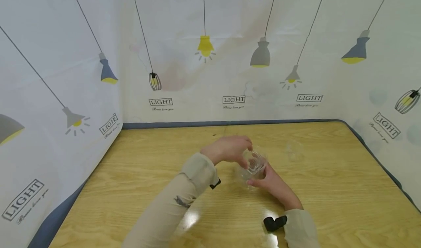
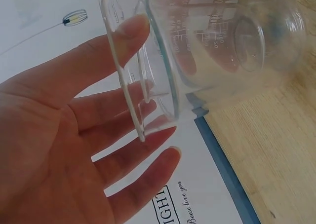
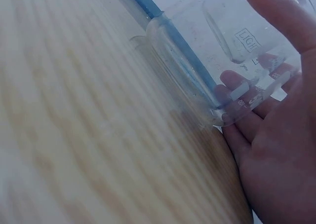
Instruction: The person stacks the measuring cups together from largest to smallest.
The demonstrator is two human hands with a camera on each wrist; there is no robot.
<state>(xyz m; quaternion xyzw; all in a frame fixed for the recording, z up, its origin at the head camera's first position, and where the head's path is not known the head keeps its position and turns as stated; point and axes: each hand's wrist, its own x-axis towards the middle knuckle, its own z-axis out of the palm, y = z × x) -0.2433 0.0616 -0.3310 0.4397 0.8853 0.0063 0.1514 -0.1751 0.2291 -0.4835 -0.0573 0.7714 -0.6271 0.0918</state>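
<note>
Two clear glass beakers are nested above the wooden table. My left hand (image 1: 227,148) comes over the top and pinches the smaller beaker (image 1: 254,161) by its rim, thumb on one side and fingers on the other. In the left wrist view, the smaller beaker's rim (image 2: 127,86) stands out past the mouth of the larger beaker (image 2: 289,29), and its base sits inside. White graduation marks show through the glass. My right hand (image 1: 272,180) holds the larger beaker (image 1: 244,174) around its side. In the right wrist view its rounded base (image 3: 173,61) is close over the table.
Another clear glass vessel (image 1: 294,151) stands on the wooden table (image 1: 158,160), to the right and farther back. White printed cloth walls (image 1: 197,80) with lamp drawings enclose the table at the back and both sides. Black wrist straps (image 1: 274,223) show at the sleeves.
</note>
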